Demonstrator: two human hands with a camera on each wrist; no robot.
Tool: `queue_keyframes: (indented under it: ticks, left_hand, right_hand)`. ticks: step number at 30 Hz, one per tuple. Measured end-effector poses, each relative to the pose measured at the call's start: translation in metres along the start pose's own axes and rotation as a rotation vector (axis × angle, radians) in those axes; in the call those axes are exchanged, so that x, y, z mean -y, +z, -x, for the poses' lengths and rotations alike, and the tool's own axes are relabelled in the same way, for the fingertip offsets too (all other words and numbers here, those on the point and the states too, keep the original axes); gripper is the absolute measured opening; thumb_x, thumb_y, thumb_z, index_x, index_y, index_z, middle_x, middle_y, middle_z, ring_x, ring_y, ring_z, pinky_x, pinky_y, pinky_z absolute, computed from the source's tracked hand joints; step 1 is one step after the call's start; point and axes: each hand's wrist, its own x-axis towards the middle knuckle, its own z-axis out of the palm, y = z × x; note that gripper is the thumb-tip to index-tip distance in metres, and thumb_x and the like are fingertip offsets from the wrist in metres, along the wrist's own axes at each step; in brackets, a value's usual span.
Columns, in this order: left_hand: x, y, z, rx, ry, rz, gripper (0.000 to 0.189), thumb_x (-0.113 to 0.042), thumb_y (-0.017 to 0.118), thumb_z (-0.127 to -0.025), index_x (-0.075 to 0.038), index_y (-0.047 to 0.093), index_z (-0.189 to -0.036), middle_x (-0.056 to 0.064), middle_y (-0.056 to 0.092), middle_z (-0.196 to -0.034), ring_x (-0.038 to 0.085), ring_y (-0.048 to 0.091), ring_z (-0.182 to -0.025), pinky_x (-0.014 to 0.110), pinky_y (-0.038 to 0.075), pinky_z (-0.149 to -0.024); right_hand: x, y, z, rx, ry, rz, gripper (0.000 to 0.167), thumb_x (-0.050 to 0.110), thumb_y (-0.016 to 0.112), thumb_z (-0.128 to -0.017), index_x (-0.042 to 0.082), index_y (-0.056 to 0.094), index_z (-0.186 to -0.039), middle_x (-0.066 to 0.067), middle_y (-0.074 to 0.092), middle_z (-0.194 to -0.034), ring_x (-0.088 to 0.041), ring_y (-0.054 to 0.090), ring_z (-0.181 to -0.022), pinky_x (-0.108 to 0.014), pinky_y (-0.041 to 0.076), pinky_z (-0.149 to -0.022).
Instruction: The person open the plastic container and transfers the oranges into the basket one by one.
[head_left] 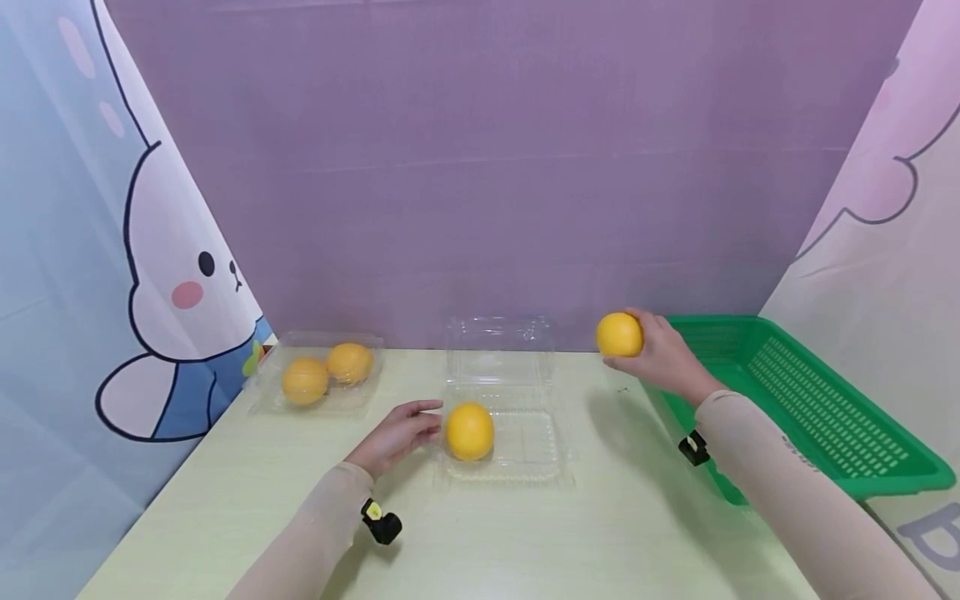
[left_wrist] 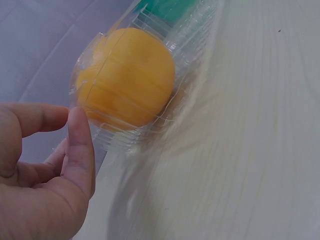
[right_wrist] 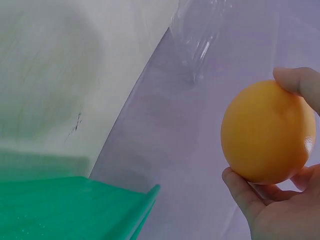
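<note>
A right hand (head_left: 667,354) holds an orange (head_left: 620,335) above a pale table (head_left: 540,533), thumb and fingers curled around opposite sides of the fruit. The raised orange hangs between a clear box (head_left: 525,446) and a green basket (head_left: 840,400), nearer to the basket's far corner. The right wrist view shows the thumb on one side, the fingers on the other, with much of the orange's skin exposed.

At centre, the box lies with its lid (head_left: 498,358) raised at the back. A second orange (head_left: 470,432) sits in the left part of its base.

A left hand (head_left: 397,437) is at the box's left side, just beside that fruit. In the left wrist view, the tips of thumb and forefinger are close together, the gap narrow, right at the edge of the plastic; whether they pinch it, one cannot tell.

Further left, near the back of the table, another clear box (head_left: 360,406) contains two oranges (head_left: 305,382), side by side.

The basket, with slotted walls, stands at the right, beneath and beside the right forearm. Both arms wear pale sleeves (head_left: 315,533) and small black cameras (head_left: 693,448). Behind is a purple cloth (head_left: 487,167); at left, a blue cloth (head_left: 52,292) bears a white cartoon figure (head_left: 165,275).
</note>
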Motion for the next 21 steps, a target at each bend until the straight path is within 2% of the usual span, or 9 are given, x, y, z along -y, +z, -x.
queue_keyframes:
  ticks: [11, 21]
  left_hand:
    - [0.002, -0.001, -0.001, 0.009, 0.005, -0.006, 0.05, -0.006, 0.053, -0.103, 0.012, 0.037, -0.146, 0.012, 0.059, -0.112, 0.015, 0.058, -0.094, 0.027, 0.053, -0.089]
    - [0.002, -0.001, -0.003, -0.002, -0.004, 0.002, 0.048, -0.005, 0.053, -0.103, 0.01, 0.039, -0.146, 0.012, 0.059, -0.111, 0.015, 0.058, -0.093, 0.026, 0.053, -0.087]
  right_hand:
    - [-0.013, -0.021, 0.003, -0.022, 0.006, 0.023, 0.091, 0.038, 0.076, -0.089, -0.001, 0.026, -0.154, -0.03, 0.039, -0.14, -0.045, 0.046, -0.114, -0.062, 0.051, -0.085]
    - [-0.029, -0.036, 0.001, -0.032, 0.025, 0.05, 0.099, 0.048, 0.075, -0.088, -0.005, 0.023, -0.154, -0.034, 0.037, -0.141, -0.047, 0.046, -0.114, -0.064, 0.05, -0.085]
